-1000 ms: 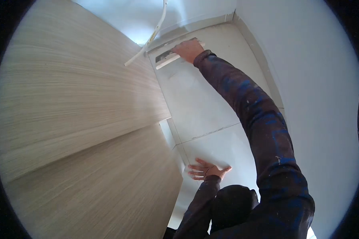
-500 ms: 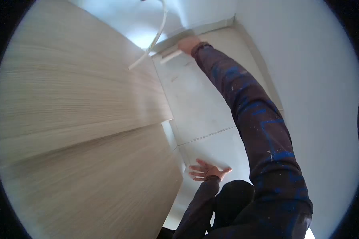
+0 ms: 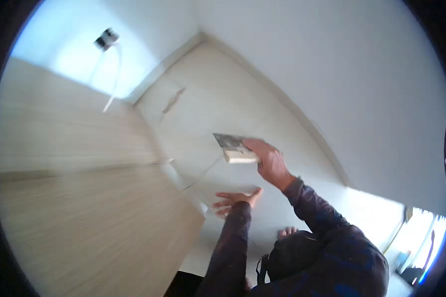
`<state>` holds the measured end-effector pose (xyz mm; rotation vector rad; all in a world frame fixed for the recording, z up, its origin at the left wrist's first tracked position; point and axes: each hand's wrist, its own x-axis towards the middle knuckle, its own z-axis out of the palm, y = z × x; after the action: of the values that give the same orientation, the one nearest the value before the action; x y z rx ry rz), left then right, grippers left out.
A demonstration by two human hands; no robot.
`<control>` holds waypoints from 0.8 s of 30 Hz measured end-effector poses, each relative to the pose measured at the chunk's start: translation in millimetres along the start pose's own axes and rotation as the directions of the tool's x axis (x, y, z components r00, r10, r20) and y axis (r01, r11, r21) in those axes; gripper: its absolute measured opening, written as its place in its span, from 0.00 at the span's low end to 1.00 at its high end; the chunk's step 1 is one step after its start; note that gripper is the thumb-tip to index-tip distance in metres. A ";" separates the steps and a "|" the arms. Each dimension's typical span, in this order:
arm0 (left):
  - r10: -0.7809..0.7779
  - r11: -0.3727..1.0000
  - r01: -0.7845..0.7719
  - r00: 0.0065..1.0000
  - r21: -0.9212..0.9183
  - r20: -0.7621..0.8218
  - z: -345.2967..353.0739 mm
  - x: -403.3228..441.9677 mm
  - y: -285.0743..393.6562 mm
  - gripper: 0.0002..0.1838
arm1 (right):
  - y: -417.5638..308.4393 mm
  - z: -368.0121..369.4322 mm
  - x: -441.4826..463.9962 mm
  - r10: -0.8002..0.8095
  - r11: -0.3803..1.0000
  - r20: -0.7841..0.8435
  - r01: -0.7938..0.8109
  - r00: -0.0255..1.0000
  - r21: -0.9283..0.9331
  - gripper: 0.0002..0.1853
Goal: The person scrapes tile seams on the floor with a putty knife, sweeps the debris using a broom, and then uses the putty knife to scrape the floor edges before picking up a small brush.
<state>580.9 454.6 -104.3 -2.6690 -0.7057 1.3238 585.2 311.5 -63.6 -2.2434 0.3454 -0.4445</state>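
My right hand (image 3: pixel 271 161) is closed round a flat scraper (image 3: pixel 235 147) with a pale edge strip and a grey, smeared metal blade. The scraper is held above the pale floor tiles (image 3: pixel 198 119), over the middle of the view. Nearer to me and to the left, my left hand (image 3: pixel 236 200) has its fingers spread, over or on the tiles; contact is hard to tell. A brownish smear (image 3: pixel 173 100) lies on the tiles near the far skirting.
Wood-grain panels (image 3: pixel 94 222) fill the left side. A white cable (image 3: pixel 118 74) hangs from a wall socket box (image 3: pixel 106 39) at upper left. A white wall (image 3: pixel 332 89) with skirting (image 3: pixel 292 106) borders the right. Bare toes (image 3: pixel 288 231) show below.
My right hand has drawn the scraper back from the far skirting towards me and lifted it. The view has swung, bringing the socket box and a bright opening at lower right into sight.
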 end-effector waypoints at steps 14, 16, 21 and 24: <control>0.429 0.875 -0.469 0.866 -0.120 -0.255 -53.7 87.9 -33.4 0.55 | -160.2 -62.8 -166.9 0.676 0.718 -0.220 -0.564 0.703 0.408 0.17; 0.500 0.795 -0.572 0.807 -0.203 -0.315 -72.5 50.3 -34.5 0.49 | -192.4 -59.0 -161.1 0.694 0.714 -0.292 -0.574 0.659 0.401 0.19; 0.995 0.001 -0.939 0.034 -0.345 -0.089 -79.2 -0.4 -32.3 0.35 | -268.7 -91.6 -165.5 0.750 0.653 -0.418 -0.675 0.513 0.343 0.21; 0.901 0.121 -0.627 -0.255 -0.769 0.350 -111.2 -94.3 -86.5 0.29 | -276.7 -99.9 -206.6 0.720 0.661 -0.479 -0.706 0.502 0.254 0.25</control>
<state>585.8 504.9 57.4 -2.2582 1.6431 3.0942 384.9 501.0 167.1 -1.6705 1.5104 -0.6073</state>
